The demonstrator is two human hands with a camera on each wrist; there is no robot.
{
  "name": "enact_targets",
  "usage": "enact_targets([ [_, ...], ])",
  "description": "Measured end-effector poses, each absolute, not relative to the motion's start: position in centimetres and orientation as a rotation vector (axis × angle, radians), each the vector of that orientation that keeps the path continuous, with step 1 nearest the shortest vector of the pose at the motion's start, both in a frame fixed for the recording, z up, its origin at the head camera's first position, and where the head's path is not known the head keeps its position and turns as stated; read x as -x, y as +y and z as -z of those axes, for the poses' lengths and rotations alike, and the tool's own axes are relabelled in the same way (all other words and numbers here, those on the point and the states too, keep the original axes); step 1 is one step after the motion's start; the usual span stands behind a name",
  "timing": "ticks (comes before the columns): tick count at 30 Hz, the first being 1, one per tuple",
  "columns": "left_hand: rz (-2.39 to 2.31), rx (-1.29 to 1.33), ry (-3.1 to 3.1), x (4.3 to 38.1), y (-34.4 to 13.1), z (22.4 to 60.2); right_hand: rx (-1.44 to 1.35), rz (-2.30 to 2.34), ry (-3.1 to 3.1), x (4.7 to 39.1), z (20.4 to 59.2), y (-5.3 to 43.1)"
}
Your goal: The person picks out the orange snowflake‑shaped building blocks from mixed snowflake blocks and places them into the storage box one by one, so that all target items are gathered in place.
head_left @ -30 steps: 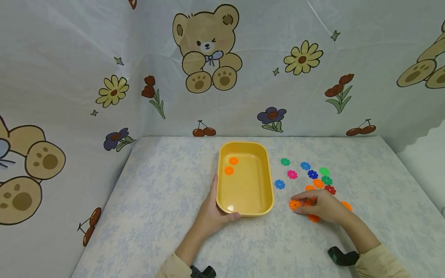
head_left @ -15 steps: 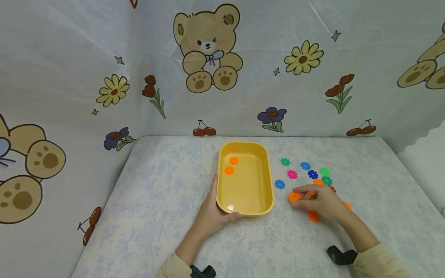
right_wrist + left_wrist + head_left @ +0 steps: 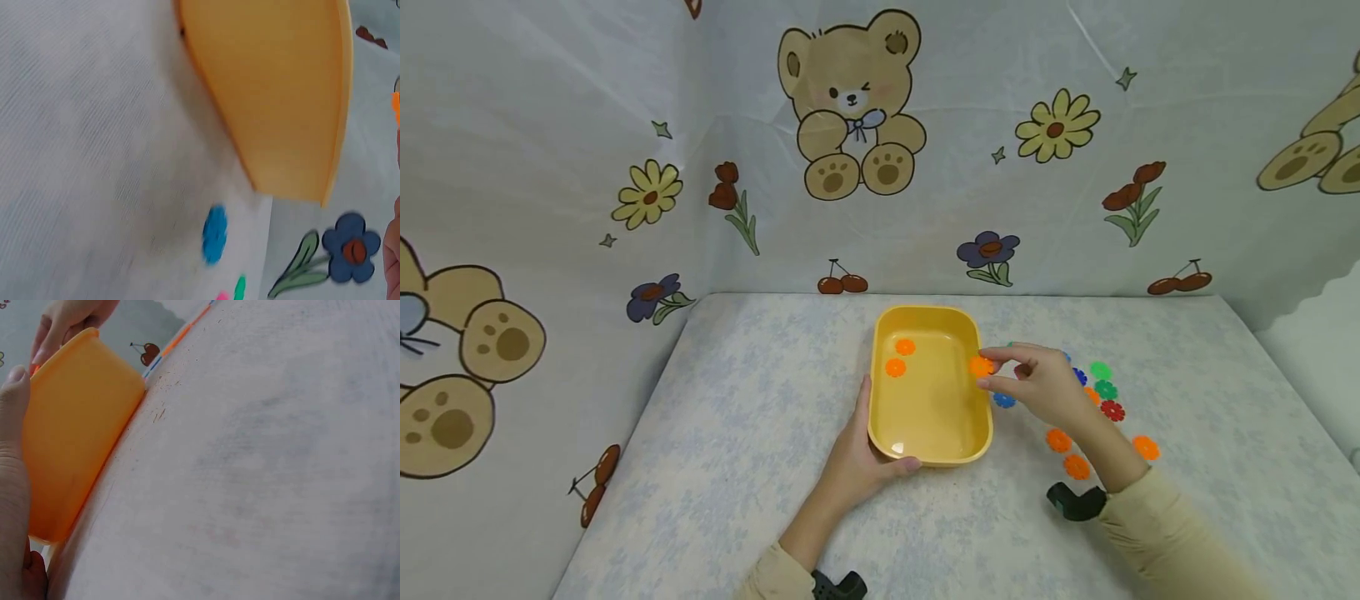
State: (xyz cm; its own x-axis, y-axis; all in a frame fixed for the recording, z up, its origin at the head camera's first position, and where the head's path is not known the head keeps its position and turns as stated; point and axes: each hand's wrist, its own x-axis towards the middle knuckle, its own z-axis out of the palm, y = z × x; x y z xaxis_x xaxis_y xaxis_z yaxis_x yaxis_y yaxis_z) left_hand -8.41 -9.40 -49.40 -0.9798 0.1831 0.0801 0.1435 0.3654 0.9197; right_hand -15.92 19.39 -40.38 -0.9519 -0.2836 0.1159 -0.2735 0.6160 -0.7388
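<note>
My left hand grips the near left corner of a yellow plastic tray, thumb over the near rim. In the left wrist view that thumb lies against the tray's side. Between thumb and fingertips my right hand pinches an orange notched plastic disc, held at the tray's right rim. The same disc peeks in at the right edge of the right wrist view. Two more orange discs lie inside the tray, near its left wall.
Right of the tray, several notched discs lie loose on the table: a blue one, a red one, green ones and orange ones. The right hand and forearm hide some. Behind stands a printed bear curtain.
My right hand has lifted the orange disc from the pile and carried it left and away from me to the tray's right rim. The left hand and tray stay put.
</note>
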Motion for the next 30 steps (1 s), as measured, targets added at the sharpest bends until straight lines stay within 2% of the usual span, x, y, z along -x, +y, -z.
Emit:
enact_targets([
  [7,-1.730,-0.295,2.531,8.5,-9.3,49.3,0.594,1.171,2.759,17.4,40.4,14.3],
  [16,-1.714,-0.273,2.539,8.4,-9.4,49.2,0.638,1.019,2.719,18.5,42.2,9.8],
  [30,-1.696,-0.242,2.554,8.4,-9.4,49.4,0.615,0.830,2.738,19.2,44.0,7.9],
])
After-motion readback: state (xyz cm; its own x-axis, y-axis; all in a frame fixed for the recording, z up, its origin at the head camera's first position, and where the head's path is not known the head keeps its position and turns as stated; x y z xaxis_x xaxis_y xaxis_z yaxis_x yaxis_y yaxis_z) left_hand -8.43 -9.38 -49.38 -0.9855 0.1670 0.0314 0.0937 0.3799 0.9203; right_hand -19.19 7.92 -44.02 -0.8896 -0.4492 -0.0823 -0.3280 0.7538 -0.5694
